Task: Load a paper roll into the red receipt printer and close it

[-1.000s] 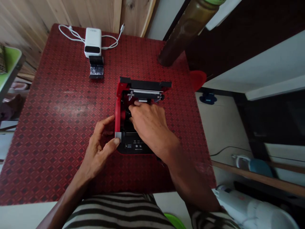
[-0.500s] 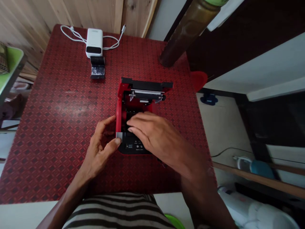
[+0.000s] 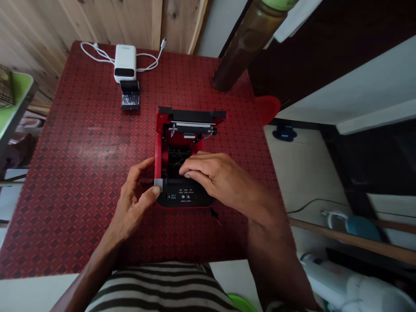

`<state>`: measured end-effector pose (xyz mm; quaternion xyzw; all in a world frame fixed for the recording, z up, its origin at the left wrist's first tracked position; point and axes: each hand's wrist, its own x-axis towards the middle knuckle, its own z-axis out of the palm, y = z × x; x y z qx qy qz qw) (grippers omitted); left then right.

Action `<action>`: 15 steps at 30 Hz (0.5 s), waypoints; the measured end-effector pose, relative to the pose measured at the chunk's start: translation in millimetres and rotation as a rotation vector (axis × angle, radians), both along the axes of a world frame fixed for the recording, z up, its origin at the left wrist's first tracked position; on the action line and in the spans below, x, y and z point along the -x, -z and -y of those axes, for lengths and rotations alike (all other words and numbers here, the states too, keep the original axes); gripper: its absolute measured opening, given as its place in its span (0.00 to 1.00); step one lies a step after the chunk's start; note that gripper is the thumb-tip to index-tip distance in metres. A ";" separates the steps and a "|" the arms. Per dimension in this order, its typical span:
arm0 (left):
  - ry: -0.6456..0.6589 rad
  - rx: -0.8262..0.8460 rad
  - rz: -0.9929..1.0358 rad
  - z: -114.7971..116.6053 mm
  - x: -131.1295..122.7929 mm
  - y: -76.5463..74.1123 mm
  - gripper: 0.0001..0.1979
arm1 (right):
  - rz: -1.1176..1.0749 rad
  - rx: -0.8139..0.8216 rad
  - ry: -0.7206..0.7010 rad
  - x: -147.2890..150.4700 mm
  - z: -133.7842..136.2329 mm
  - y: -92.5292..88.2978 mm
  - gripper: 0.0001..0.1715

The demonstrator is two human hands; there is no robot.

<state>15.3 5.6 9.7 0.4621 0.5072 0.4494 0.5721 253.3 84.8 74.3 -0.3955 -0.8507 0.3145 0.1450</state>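
Observation:
A small red and black label printer (image 3: 175, 200) stands on the table with its hinged lid (image 3: 199, 116) raised. Buttons and small markings show on its black front panel. My left hand (image 3: 135, 199) steadies it from the left, thumb on the front corner and fingers along the red side. Inside the printer is a dark cavity (image 3: 177, 156) with thin, shiny strands or edges in it. Over the cavity's right part, my right hand (image 3: 216, 173) reaches in with thumb and fingers pressed together; its fingertips hide whatever they pinch.
A white power bank (image 3: 125, 58) with white cables lies at the back left, touching a folded black piece (image 3: 130, 95). A tall brown bottle (image 3: 240, 52) with a green lid stands at the back right. A small dark scrap (image 3: 213, 212) lies by the printer's front right corner.
My right hand has shifted right and slightly back from the middle of the cavity, uncovering more of the interior and front panel. My left hand keeps its hold on the printer.

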 end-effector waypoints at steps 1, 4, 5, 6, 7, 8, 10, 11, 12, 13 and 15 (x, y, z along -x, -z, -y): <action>0.001 0.000 0.001 -0.1 -0.2 0.2 0.32 | -0.002 -0.012 0.014 1.5 1.1 0.3 0.17; -0.002 0.006 0.008 0.4 -1.2 0.2 0.32 | -0.059 -0.086 0.101 6.4 7.7 1.6 0.16; -0.002 0.010 0.011 0.9 -1.2 0.1 0.32 | -0.091 -0.117 0.134 7.8 10.9 2.0 0.15; 0.000 0.013 0.013 1.4 -0.7 -0.1 0.32 | -0.123 -0.146 0.161 8.8 14.6 2.3 0.15; 0.003 0.017 0.012 1.8 0.5 -0.4 0.32 | -0.155 -0.173 0.181 9.4 18.6 2.3 0.15; 0.007 0.022 0.012 1.8 2.4 -0.7 0.32 | -0.185 -0.198 0.190 9.7 23.0 1.8 0.15; 0.003 0.013 0.003 -0.5 8.4 -1.9 0.30 | -0.221 -0.236 0.190 9.4 32.5 -0.5 0.15; -0.009 -0.008 -0.012 -3.5 12.0 -2.9 0.29 | -0.225 -0.249 0.189 9.0 37.3 -2.1 0.15; -0.026 -0.051 -0.041 -7.9 15.8 -4.4 0.29 | -0.222 -0.260 0.188 8.6 41.9 -4.0 0.15; -0.049 -0.107 -0.088 -13.9 19.1 -6.4 0.29 | -0.207 -0.263 0.187 8.3 46.3 -5.7 0.15; -0.104 -0.221 -0.189 -29.5 23.4 -11.5 0.30 | -0.160 -0.256 0.191 8.6 53.9 -8.5 0.15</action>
